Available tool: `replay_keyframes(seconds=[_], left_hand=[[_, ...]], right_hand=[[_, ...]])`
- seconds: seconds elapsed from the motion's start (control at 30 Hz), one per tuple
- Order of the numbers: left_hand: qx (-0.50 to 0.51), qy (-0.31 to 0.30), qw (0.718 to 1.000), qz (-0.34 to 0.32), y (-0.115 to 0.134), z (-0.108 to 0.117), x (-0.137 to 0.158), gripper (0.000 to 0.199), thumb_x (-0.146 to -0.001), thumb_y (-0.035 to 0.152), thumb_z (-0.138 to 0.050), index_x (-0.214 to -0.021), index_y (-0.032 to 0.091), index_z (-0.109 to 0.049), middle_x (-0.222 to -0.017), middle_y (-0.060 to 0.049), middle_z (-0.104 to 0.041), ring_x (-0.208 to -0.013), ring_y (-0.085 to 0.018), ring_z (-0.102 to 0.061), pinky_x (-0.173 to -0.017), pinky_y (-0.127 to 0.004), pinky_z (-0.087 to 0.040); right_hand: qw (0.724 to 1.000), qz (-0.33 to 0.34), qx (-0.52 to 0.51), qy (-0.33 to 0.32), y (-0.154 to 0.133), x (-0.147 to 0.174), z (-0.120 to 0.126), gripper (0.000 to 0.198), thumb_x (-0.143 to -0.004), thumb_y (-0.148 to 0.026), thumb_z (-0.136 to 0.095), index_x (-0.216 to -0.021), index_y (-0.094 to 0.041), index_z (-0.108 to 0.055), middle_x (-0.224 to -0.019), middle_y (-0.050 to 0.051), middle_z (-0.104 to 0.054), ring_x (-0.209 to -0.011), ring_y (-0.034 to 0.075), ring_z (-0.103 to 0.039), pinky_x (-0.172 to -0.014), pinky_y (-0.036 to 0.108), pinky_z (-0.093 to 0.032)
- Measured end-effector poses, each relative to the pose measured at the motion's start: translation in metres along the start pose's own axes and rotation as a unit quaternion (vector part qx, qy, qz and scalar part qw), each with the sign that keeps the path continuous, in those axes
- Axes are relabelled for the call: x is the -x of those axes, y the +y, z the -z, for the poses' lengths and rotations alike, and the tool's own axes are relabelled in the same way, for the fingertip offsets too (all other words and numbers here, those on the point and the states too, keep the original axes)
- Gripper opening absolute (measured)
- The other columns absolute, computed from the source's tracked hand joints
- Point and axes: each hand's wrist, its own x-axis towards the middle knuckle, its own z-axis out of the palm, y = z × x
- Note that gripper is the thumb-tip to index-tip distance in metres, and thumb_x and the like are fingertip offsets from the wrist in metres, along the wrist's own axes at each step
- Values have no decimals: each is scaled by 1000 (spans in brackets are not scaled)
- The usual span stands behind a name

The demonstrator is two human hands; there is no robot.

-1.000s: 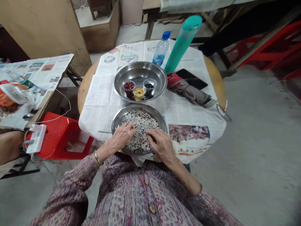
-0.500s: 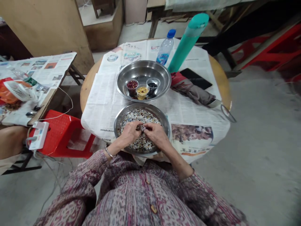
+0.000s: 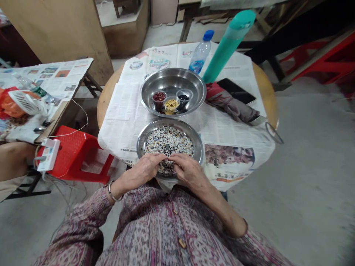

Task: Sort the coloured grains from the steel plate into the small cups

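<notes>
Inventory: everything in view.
near bowl: 1, silver, table front
mixed grains: many, white-black-yellow, near bowl
far bowl: 1, silver, table centre
filled cups: 3, clear, far bowl
bottles: 2, clear, table, side table
tumbler: 1, teal, table
umbrella: 1, red-grey, table
flat device: 1, black, table
newspaper: uncounted, white, both tables
table: 1, tan, centre
side table: 1, brown, left
fan: 1, white, left
bag: 1, orange, left
stool: 1, red, left
power strip: 1, white, stool
panel: 1, tan, background
sleeves: 2, patterned purple, bottom
left hand: 1, over near bowl
right hand: 1, over near bowl
</notes>
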Motion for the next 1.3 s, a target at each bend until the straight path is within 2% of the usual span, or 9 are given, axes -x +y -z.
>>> replay_keyframes(seconds=[0.13,0.33,0.47,0.63,0.7,0.8,1.0,1.13,1.3], left_hand=[[-78,-58,995,21,9,8,-2,30,-89,3,-47,-112,17,-61,-111,-9,-59,-103,-23,-59,-92,-36,-51],[-116,-107,986,-54,7,-15,-22,21,-99,11,-44,-112,20,-57,-107,-5,-56,-88,-17,-60,-78,-30,-51],[-154,-66,985,-35,1,-26,-46,23,-101,12,-41,-114,19,-58,-110,-7,-56,-89,-17,-61,-76,-28,-53],[-139,68,988,7,-12,-17,-72,21,-101,25,-52,-121,22,-58,-122,-8,-55,-108,-21,-59,-93,-35,-54],[-154,102,983,15,-18,-10,-78,43,-92,38,-68,-130,22,-55,-134,-11,-51,-122,-29,-52,-101,-44,-51],[-176,92,980,33,-26,-5,-83,79,-74,48,-85,-140,22,-49,-148,-15,-41,-131,-38,-44,-102,-54,-48],[-91,39,995,-12,-32,-15,-84,21,-95,17,-60,-115,19,-64,-111,-7,-58,-106,-22,-58,-98,-39,-50],[-44,9,998,-39,-20,-21,-66,16,-97,14,-55,-110,16,-64,-101,-5,-60,-98,-19,-60,-93,-34,-52],[-86,-64,979,-175,-2,-30,-48,17,-98,24,-59,-112,17,-65,-112,-8,-61,-104,-20,-58,-93,-32,-51]], right_hand=[[996,-23,80,36,15,4,9,26,-91,-13,-49,-102,-19,-72,-97,9,-74,-94,24,-69,-88,38,-55],[987,1,90,136,29,3,-5,21,-97,-21,-50,-100,-20,-71,-93,7,-75,-85,22,-69,-79,35,-52],[970,28,49,237,28,3,-15,19,-98,-20,-52,-105,-21,-69,-94,6,-75,-88,20,-68,-80,35,-52],[965,53,88,241,29,4,-13,15,-96,-17,-54,-102,-22,-67,-86,4,-72,-83,20,-63,-87,38,-50],[966,55,108,228,29,3,-13,12,-96,-16,-55,-98,-21,-66,-82,4,-70,-82,20,-62,-93,40,-47],[967,48,122,217,28,1,-13,11,-96,-16,-54,-93,-22,-62,-80,2,-69,-79,19,-60,-96,40,-45],[964,34,125,232,26,1,-13,15,-99,-15,-48,-87,-24,-53,-74,0,-60,-77,19,-55,-90,37,-45],[959,37,68,274,28,3,-16,18,-99,-13,-46,-86,-24,-51,-75,0,-58,-77,19,-56,-85,36,-46],[947,35,17,318,33,6,-21,16,-98,-14,-47,-92,-24,-57,-81,1,-64,-82,19,-59,-86,37,-47]])
